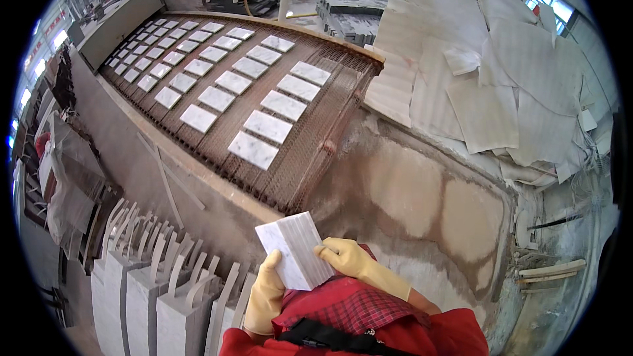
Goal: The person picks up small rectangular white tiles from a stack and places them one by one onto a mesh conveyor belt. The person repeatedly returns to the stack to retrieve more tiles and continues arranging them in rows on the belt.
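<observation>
Far left: dark rack (99,201) draped with cloudy plastic sheeting (69,178), contents hard to make out. Lower left: row of upright grey-white slabs (175,316), curved pale strips (158,254) sticking up along their tops; slabs run off the bottom edge. Two thin bars lean against the brown side wall (142,145) behind them.

Upper left to centre: mesh belt (323,109) carrying rows of marble tiles (253,151), spaced apart; far end meets a grey housing (119,29), rows there too small to count. Belt's near corner sits just beyond the held stack.

Lower centre: left hand (266,290), pale yellow glove, grip clamped on the left side of the stack of white tiles (293,250), thumb on the front face, other fingers hidden behind. Stack is tilted, in front of the person's red plaid apron (366,303); layers too fine to count. Right hand (349,260), same glove, grip clamped on the stack's right edge, fingers curled, fingertips partly out of sight. Black strap (330,336) crosses below, cut off.

Right of centre: shallow basin (405,191), stained brown. Upper right: overlapping pale sheets (488,109). Far right: wooden strips (552,270); dark shape at the rim unclear.
</observation>
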`<state>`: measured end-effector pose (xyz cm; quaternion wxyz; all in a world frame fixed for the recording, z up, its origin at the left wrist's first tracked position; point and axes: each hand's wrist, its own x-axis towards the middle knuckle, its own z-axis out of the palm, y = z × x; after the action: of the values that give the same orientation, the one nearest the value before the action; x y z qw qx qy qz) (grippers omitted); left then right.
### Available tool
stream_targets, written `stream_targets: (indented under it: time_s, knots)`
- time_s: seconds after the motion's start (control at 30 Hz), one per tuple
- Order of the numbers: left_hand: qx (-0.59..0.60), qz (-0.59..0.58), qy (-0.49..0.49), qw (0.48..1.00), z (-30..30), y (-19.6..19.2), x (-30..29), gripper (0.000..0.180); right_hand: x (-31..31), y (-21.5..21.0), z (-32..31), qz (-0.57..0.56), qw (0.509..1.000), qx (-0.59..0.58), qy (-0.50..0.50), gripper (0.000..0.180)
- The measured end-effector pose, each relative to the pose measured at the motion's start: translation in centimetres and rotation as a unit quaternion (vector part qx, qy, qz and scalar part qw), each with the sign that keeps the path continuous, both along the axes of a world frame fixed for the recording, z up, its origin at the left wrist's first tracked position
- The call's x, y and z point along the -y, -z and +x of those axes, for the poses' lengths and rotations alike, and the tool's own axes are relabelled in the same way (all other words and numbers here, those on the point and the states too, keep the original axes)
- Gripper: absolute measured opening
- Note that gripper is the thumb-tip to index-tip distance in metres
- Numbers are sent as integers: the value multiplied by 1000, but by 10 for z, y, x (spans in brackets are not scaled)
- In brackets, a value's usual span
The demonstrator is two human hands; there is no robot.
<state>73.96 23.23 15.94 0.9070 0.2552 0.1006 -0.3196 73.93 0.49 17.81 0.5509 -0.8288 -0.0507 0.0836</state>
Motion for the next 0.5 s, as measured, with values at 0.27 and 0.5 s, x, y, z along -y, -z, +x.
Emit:
stream_targets:
  time_s: [0.27, 0.5]
  knots:
    - [-141, 12, -163, 976, 101, 7, 102, 85, 119, -2, 213, -27, 997, -46, 63, 40]
    - [-142, 59, -363, 919, 153, 61, 221, 94, 215, 7, 513, -106, 991, 45, 63, 43]
